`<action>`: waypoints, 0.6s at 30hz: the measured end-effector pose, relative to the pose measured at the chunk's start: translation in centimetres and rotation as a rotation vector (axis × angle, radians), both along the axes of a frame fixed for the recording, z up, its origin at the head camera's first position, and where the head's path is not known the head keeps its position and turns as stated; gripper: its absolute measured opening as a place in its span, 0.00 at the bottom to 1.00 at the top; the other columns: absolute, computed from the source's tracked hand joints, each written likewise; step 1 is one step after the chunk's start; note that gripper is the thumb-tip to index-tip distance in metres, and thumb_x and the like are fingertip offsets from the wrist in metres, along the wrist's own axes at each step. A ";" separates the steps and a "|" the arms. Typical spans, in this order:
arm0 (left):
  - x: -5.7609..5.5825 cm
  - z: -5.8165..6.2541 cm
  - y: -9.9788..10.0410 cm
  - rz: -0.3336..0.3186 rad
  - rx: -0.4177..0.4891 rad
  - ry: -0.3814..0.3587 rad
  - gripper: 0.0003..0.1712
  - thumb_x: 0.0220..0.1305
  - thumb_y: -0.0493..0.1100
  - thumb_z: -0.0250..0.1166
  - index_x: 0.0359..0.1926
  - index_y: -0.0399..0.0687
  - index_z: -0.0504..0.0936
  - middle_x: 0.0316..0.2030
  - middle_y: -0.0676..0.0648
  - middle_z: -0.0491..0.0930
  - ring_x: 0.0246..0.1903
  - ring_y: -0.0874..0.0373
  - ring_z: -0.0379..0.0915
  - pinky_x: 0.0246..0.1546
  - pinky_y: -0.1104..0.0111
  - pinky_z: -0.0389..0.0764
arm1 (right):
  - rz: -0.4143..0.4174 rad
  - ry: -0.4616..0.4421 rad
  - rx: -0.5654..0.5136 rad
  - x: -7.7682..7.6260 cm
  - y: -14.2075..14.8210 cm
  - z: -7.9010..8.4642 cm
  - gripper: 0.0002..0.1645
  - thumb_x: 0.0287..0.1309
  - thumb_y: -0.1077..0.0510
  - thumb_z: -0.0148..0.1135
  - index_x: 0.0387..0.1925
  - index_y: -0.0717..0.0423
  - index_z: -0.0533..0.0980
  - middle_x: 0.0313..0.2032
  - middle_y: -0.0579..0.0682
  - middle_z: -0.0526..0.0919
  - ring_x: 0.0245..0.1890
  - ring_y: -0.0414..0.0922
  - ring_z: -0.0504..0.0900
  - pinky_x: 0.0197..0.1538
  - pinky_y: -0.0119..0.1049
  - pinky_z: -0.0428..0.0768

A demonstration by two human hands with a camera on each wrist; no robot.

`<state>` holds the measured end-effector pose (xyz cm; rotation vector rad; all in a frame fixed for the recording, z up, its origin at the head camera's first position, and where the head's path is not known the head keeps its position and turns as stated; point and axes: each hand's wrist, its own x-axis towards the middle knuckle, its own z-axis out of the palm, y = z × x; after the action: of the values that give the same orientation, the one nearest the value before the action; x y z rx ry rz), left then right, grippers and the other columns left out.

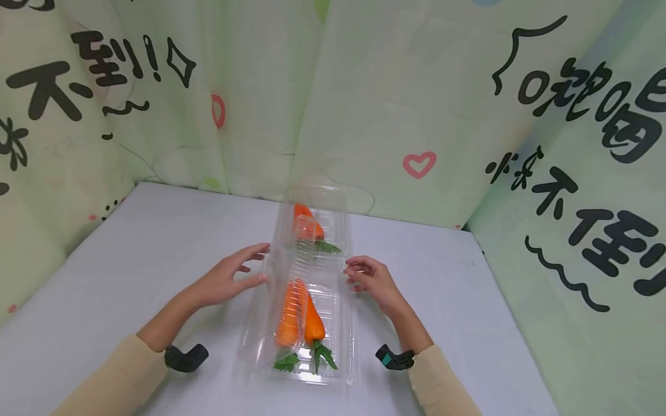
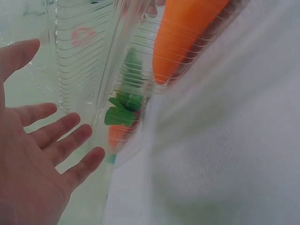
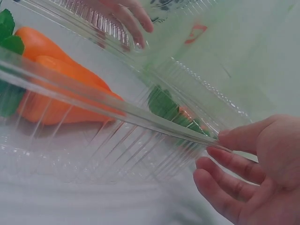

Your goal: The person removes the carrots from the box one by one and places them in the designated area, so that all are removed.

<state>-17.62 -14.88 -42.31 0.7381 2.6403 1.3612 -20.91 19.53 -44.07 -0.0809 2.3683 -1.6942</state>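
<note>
Beige sleeves (image 1: 119,375) flank a clear container (image 1: 331,300) of carrots (image 1: 314,323), twelve o'clock on the table (image 1: 171,231); left hand (image 1: 227,279) grip wide, right hand (image 1: 372,282) pinching the rim (image 3: 178,132), a one-sided lift could spill them.

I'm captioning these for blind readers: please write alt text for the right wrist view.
A right hand pinches a clear plastic container by its rim. Inside lie orange carrots with green leaves. Part of the left hand shows near the top, and a pale curtain hangs behind.
</note>
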 end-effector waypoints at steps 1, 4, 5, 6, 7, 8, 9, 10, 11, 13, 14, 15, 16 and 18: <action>0.0 0.0 0.0 -0.002 0.006 0.001 0.40 0.65 0.52 0.62 0.73 0.47 0.58 0.70 0.42 0.63 0.64 0.42 0.65 0.58 0.47 0.74 | -0.002 -0.003 0.001 0.0 0.0 0.0 0.19 0.65 0.59 0.59 0.56 0.61 0.74 0.47 0.62 0.81 0.37 0.45 0.83 0.41 0.35 0.85; 0.0 0.1 -0.2 -0.004 0.013 -0.007 0.40 0.65 0.52 0.62 0.73 0.48 0.58 0.70 0.42 0.63 0.64 0.41 0.65 0.59 0.47 0.74 | -0.007 -0.010 0.008 0.0 -0.1 0.0 0.19 0.65 0.58 0.59 0.55 0.59 0.74 0.47 0.61 0.81 0.37 0.45 0.83 0.41 0.36 0.85; 0.0 0.1 -0.2 -0.002 0.015 -0.011 0.39 0.65 0.52 0.62 0.73 0.48 0.58 0.70 0.42 0.63 0.65 0.41 0.65 0.59 0.47 0.74 | -0.007 -0.010 0.009 -0.1 -0.1 0.0 0.19 0.65 0.58 0.59 0.55 0.58 0.74 0.47 0.61 0.81 0.38 0.45 0.83 0.41 0.36 0.85; 0.0 0.2 -0.3 -0.003 0.018 -0.014 0.39 0.65 0.52 0.62 0.73 0.48 0.58 0.70 0.42 0.63 0.65 0.41 0.65 0.59 0.47 0.74 | -0.006 -0.009 0.011 -0.1 -0.1 0.0 0.19 0.65 0.58 0.59 0.55 0.58 0.74 0.48 0.61 0.81 0.38 0.45 0.83 0.41 0.36 0.85; 0.0 0.3 -0.3 -0.001 0.020 -0.017 0.39 0.65 0.52 0.61 0.73 0.49 0.58 0.70 0.42 0.62 0.65 0.41 0.65 0.59 0.47 0.74 | -0.005 -0.009 0.012 -0.1 -0.1 -0.1 0.19 0.64 0.58 0.59 0.55 0.58 0.74 0.48 0.62 0.81 0.38 0.45 0.83 0.42 0.37 0.85; 0.0 0.3 -0.3 0.001 0.022 -0.019 0.39 0.65 0.52 0.62 0.73 0.50 0.58 0.70 0.42 0.63 0.65 0.42 0.65 0.59 0.47 0.74 | -0.005 -0.008 0.012 -0.1 -0.1 -0.1 0.19 0.64 0.57 0.59 0.56 0.59 0.74 0.48 0.62 0.81 0.38 0.46 0.83 0.42 0.37 0.85; 0.0 0.4 -0.4 0.005 0.024 -0.023 0.39 0.65 0.52 0.62 0.73 0.51 0.58 0.70 0.43 0.63 0.65 0.42 0.65 0.59 0.47 0.74 | -0.005 -0.008 0.011 -0.1 -0.1 -0.1 0.20 0.64 0.57 0.60 0.56 0.59 0.74 0.48 0.63 0.80 0.38 0.46 0.83 0.42 0.37 0.85; 0.0 0.5 -0.4 0.008 0.026 -0.026 0.39 0.65 0.52 0.62 0.73 0.52 0.58 0.70 0.43 0.63 0.65 0.42 0.65 0.59 0.47 0.74 | -0.004 -0.008 0.010 -0.1 -0.1 -0.1 0.20 0.64 0.57 0.60 0.56 0.59 0.74 0.48 0.63 0.80 0.39 0.47 0.83 0.42 0.37 0.85; 0.0 0.6 -0.4 0.008 0.028 -0.026 0.38 0.65 0.53 0.61 0.73 0.52 0.58 0.70 0.43 0.63 0.65 0.42 0.65 0.59 0.47 0.74 | -0.005 -0.009 0.010 -0.1 -0.1 -0.1 0.20 0.64 0.57 0.60 0.56 0.60 0.74 0.48 0.63 0.80 0.39 0.47 0.83 0.42 0.37 0.85; 0.0 0.7 -0.6 -0.002 0.035 -0.022 0.38 0.66 0.52 0.60 0.73 0.52 0.58 0.70 0.42 0.62 0.64 0.41 0.65 0.59 0.47 0.74 | -0.006 -0.013 0.011 -0.1 -0.1 -0.1 0.20 0.64 0.57 0.60 0.56 0.60 0.74 0.49 0.63 0.80 0.40 0.48 0.83 0.42 0.37 0.85; -0.1 0.8 -0.7 -0.010 0.040 -0.017 0.37 0.67 0.51 0.60 0.73 0.51 0.58 0.70 0.41 0.62 0.64 0.41 0.66 0.59 0.47 0.74 | -0.007 -0.012 0.010 0.0 -0.1 -0.1 0.21 0.64 0.57 0.60 0.56 0.60 0.74 0.49 0.64 0.80 0.40 0.49 0.83 0.42 0.37 0.85; -0.1 0.8 -0.8 -0.019 0.048 -0.013 0.36 0.68 0.50 0.59 0.73 0.51 0.58 0.70 0.41 0.62 0.64 0.41 0.65 0.59 0.47 0.74 | -0.008 -0.012 0.009 0.0 -0.1 -0.1 0.21 0.64 0.57 0.60 0.56 0.61 0.73 0.49 0.64 0.80 0.40 0.49 0.83 0.42 0.37 0.85; -0.1 0.8 -0.9 -0.029 0.055 -0.004 0.36 0.68 0.48 0.58 0.73 0.49 0.57 0.70 0.40 0.62 0.64 0.40 0.65 0.59 0.46 0.74 | -0.008 -0.010 0.009 0.0 -0.1 -0.1 0.21 0.64 0.57 0.60 0.56 0.61 0.73 0.49 0.64 0.80 0.40 0.49 0.83 0.42 0.37 0.85; -0.2 0.8 -1.1 -0.049 0.065 0.012 0.34 0.70 0.44 0.56 0.73 0.46 0.57 0.70 0.38 0.61 0.64 0.39 0.65 0.58 0.45 0.74 | -0.009 -0.012 0.011 0.0 -0.1 -0.1 0.21 0.64 0.57 0.60 0.57 0.61 0.73 0.49 0.64 0.80 0.40 0.49 0.83 0.42 0.37 0.85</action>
<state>-17.80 -16.01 -41.48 0.8159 2.5800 1.4407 -20.90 19.40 -44.15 -0.0581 2.3731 -1.6809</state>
